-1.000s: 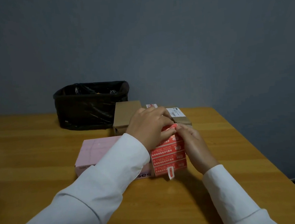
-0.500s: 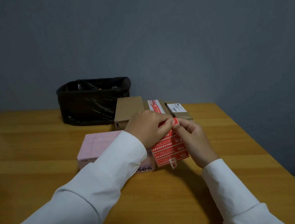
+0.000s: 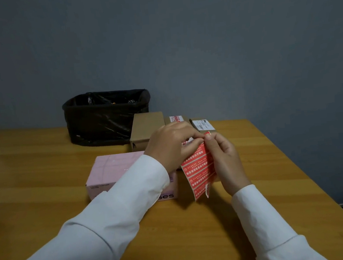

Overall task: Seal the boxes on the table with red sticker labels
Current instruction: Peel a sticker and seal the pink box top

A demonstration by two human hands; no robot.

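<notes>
Both hands pinch the red sticker sheet (image 3: 199, 169) at its top edge, left hand (image 3: 172, 144) and right hand (image 3: 225, 158) meeting there, its long axis hanging toward 6 o'clock, with the pink box (image 3: 111, 168) at 9 o'clock, nearer the left hand.

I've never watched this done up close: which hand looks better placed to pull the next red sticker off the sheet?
Probably the left hand: its fingertips pinch at the sticker sheet's top corner, where a label is lifting. The right hand grips the sheet's edge, steadying it.
</notes>
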